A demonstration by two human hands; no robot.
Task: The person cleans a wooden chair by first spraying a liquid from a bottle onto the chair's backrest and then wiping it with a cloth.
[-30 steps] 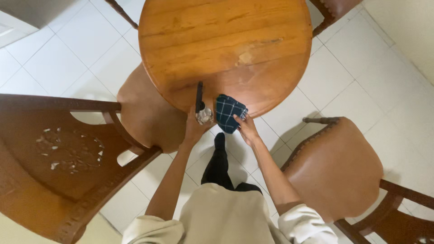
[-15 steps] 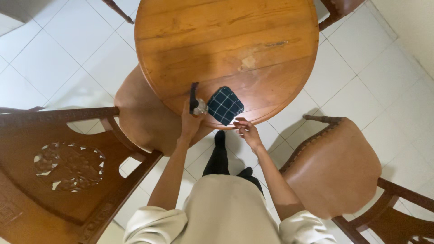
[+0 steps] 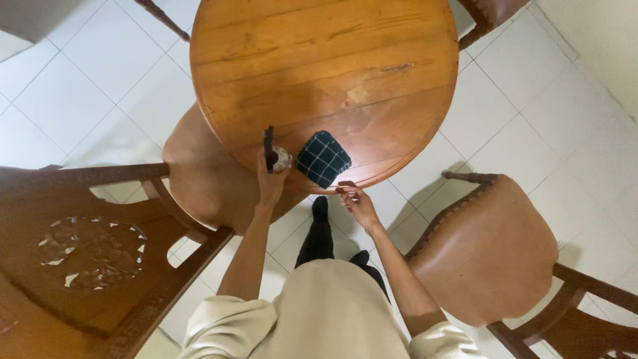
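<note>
My left hand (image 3: 271,181) grips a small clear spray bottle with a black trigger (image 3: 272,154), held at the near edge of a round wooden table (image 3: 319,60). A folded dark checked cloth (image 3: 323,158) lies on the table just right of the bottle. My right hand (image 3: 357,201) hovers just off the table's near edge, below the cloth, fingers loosely curled and holding nothing. It does not touch the cloth.
A tan leather-seated wooden chair (image 3: 488,249) stands at the right. Another chair seat (image 3: 206,179) is tucked under the table's left side, and a carved wooden chair back (image 3: 86,246) fills the lower left. White floor tiles (image 3: 86,73) surround everything.
My right hand let go of the checked cloth and drew back off the table edge. The left hand with the bottle stayed put.
</note>
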